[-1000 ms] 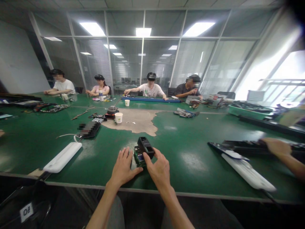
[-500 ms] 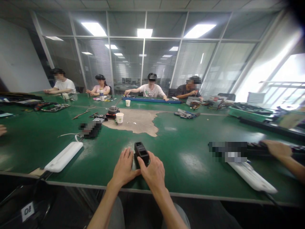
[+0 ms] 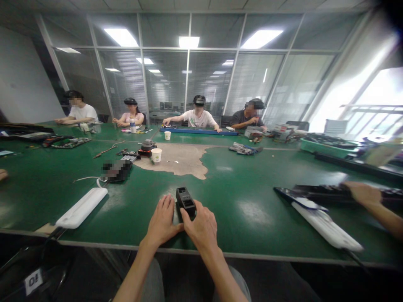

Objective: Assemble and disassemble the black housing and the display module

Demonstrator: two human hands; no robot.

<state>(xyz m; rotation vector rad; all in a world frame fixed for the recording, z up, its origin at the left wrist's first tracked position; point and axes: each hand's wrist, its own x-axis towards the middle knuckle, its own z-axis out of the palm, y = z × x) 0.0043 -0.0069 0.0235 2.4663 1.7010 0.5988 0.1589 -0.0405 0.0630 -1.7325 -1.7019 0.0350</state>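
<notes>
A small black box-shaped device (image 3: pixel 185 200) with recessed slots along its top stands on the green table, near its front edge. My right hand (image 3: pixel 201 224) grips its near right part, thumb at the near side and fingers around the right side. My left hand (image 3: pixel 164 220) lies on the tabletop just left of the device, fingers stretched out, its thumb pointing toward my right hand. Whether the left fingertips touch the device I cannot tell. The device's underside is hidden.
White power strips (image 3: pixel 82 207) lie left and right on the green table (image 3: pixel 239 235). Paper cups (image 3: pixel 156 155) and a dark gadget (image 3: pixel 118 170) stand beyond. At right, a co-worker's hand (image 3: pixel 362 193) holds a long black part. Several people sit opposite, near a green basket (image 3: pixel 327 147).
The whole view has shifted slightly, with things sitting a little further left. Both hands and the black device keep nearly the same positions relative to each other.
</notes>
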